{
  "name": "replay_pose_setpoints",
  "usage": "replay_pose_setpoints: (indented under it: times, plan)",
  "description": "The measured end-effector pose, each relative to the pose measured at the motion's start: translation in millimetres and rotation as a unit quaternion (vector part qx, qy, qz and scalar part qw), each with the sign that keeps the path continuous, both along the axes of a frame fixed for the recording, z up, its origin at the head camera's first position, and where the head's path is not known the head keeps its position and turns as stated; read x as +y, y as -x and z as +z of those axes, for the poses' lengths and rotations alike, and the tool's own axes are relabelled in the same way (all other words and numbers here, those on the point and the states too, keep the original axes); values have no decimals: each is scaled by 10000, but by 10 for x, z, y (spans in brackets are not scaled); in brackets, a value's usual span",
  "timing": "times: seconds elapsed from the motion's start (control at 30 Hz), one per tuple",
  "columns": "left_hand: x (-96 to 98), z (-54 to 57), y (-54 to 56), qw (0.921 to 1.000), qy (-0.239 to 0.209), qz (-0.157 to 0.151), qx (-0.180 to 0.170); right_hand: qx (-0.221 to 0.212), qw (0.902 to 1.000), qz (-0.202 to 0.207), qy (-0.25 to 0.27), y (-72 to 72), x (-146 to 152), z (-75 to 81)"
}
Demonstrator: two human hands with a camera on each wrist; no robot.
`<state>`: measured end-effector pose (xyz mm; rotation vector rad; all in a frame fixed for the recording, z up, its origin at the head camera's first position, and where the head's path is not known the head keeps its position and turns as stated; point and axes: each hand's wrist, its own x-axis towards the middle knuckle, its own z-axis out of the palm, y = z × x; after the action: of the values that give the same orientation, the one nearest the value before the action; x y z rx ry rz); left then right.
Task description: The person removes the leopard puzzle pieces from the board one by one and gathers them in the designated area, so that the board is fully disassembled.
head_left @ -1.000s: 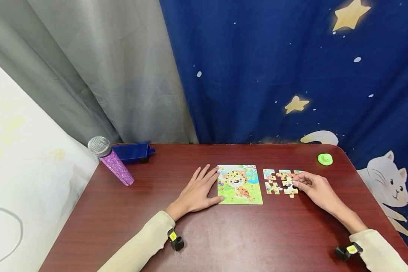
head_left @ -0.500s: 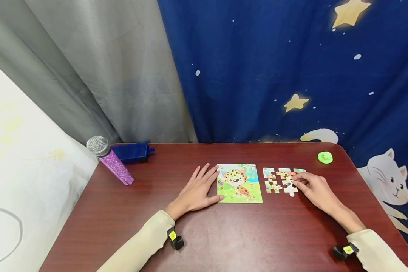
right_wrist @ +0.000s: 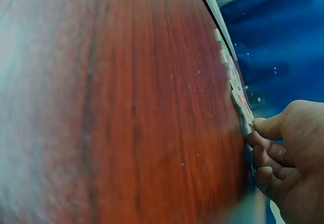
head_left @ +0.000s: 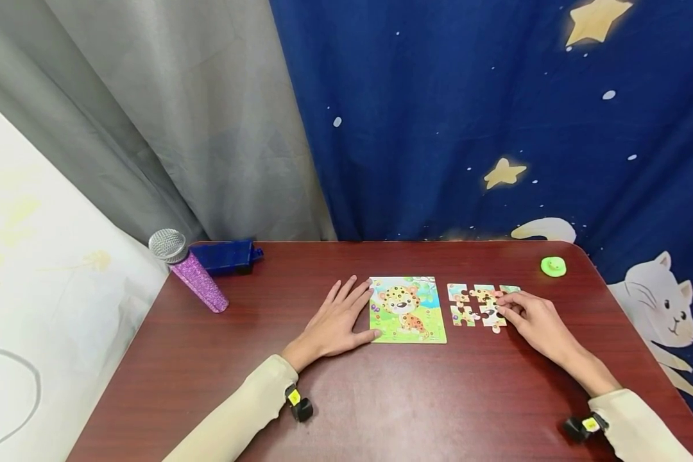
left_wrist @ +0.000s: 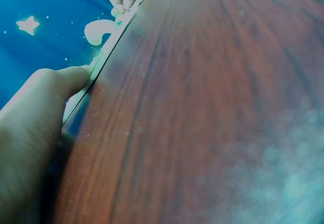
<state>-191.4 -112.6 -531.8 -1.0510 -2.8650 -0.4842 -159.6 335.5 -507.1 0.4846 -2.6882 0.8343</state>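
**Card flat under L hand, R hand on a pc**

The card (head_left: 410, 305) lies flat on the table (head_left: 404, 398), just left of the loose pcs (head_left: 485, 294). Square & bright: yellow head w/ black spots, orange spotted body, green ground, blue patch at right, leaves in the far R corner. L hand (head_left: 330, 326) is spread, palm down, fingertips & thumb on the card's left edge. R hand (head_left: 536, 322) pinches a white pc (head_left: 493, 313) w/ a black patch btwn thumb & index. Other pcs (knobs, notches, pics in blue, green, orange) sit in two rows w/ gaps; one's partly hidden behind the R fingers.
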Motion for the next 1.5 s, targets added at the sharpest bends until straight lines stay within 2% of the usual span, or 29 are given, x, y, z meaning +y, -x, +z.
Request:
replay_pose_setpoints:
  times: [0.5,0.73,1.1,1.33,1.5]
  plan:
    - [1,-5,3,10000,22,2,-14,129,9999,37,3,-27,6,-16]
    - [2,-4,3,10000,30,-6,-24,292,9993,214,-135,-37,4,-31]
    - [3,-10,11,10000,14,-18,-21,215,9995,223,-85,-33,-19,3]
    - [0,0,7,10000,81,6,-31,-162,9986,359,348,-23,-190,51]
    - [-3,1,3,10000,35,-20,-14,-510,9964,532,417,-20,-348,102]
